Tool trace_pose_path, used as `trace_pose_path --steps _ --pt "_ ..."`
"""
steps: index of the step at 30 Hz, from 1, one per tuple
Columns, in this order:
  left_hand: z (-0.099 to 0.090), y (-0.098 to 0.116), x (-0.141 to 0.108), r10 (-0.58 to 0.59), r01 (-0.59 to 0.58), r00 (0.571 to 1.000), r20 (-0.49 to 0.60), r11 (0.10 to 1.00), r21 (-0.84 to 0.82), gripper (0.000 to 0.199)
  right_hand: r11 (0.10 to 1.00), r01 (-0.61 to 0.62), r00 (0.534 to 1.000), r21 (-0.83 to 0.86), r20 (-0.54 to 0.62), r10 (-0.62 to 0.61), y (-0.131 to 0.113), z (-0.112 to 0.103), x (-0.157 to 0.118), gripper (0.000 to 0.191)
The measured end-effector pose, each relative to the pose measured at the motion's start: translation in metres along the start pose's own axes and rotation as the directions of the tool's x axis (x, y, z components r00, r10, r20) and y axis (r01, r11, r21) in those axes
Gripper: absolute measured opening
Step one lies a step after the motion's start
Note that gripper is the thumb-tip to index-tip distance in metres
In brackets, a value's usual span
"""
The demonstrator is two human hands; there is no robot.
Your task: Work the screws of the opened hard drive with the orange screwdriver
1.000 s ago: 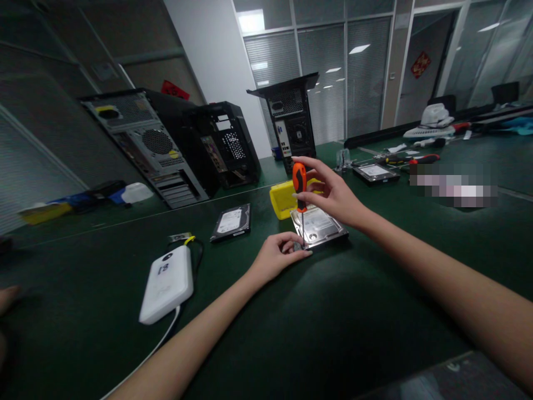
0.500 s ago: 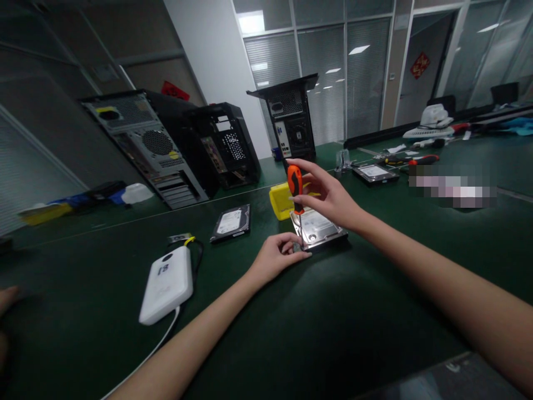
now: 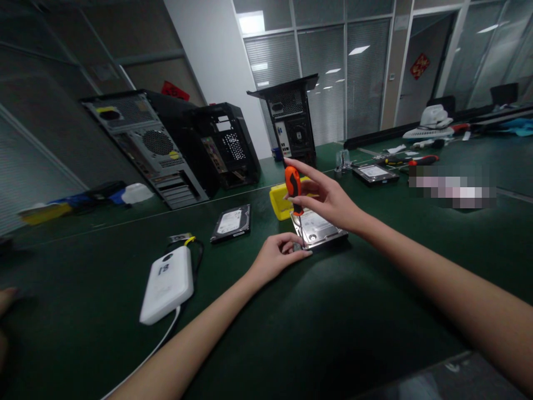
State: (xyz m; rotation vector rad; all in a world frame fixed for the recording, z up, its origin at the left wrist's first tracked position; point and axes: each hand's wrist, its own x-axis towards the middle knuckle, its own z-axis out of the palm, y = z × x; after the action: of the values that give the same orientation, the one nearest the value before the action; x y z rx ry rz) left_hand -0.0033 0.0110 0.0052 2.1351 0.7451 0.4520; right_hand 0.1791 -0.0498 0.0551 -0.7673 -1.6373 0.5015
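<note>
An orange and black screwdriver (image 3: 293, 182) is in my right hand (image 3: 327, 194), with its shaft pointing down to the near left corner of a silver hard drive (image 3: 318, 229). The drive lies label side away from me on the green table (image 3: 258, 311). My left hand (image 3: 281, 253) is closed at that same corner, thumb and fingers around the drive's edge near the screwdriver tip. Whatever the left fingertips cover is hidden. Just behind the drive stands an open yellow case (image 3: 281, 203), partly hidden by my right hand.
A second hard drive (image 3: 231, 222) and a white power bank (image 3: 167, 283) with a cable lie left. Computer cases (image 3: 166, 144) stand behind. Another drive (image 3: 375, 173), pliers (image 3: 422, 160) and a white helmet (image 3: 433, 122) are at right. Part of another person's hand (image 3: 6, 300) shows far left.
The screwdriver handle has tilted slightly to the left, and the fingers of my right hand have shifted with it. My left hand has hardly moved.
</note>
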Motion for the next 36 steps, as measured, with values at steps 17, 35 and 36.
trace_pose_path --steps 17,35,36 --pt "-0.0002 -0.0046 0.0001 0.022 -0.022 1.0 0.002 1.0 0.0 0.041 0.999 0.008 1.0 -0.036 -0.004 -0.008 0.0004 0.0012 -0.0007 0.068" --pt "-0.0002 -0.0009 -0.0007 0.015 -0.015 1.0 0.007 1.0 0.01 0.043 0.997 0.027 0.999 -0.067 -0.018 -0.028 0.0019 0.0038 -0.0012 0.068" --pt "-0.0002 -0.0006 -0.0006 0.012 -0.012 1.0 0.005 1.0 0.008 0.043 0.997 0.023 0.999 -0.068 -0.022 -0.025 0.0023 0.0041 -0.0011 0.068"
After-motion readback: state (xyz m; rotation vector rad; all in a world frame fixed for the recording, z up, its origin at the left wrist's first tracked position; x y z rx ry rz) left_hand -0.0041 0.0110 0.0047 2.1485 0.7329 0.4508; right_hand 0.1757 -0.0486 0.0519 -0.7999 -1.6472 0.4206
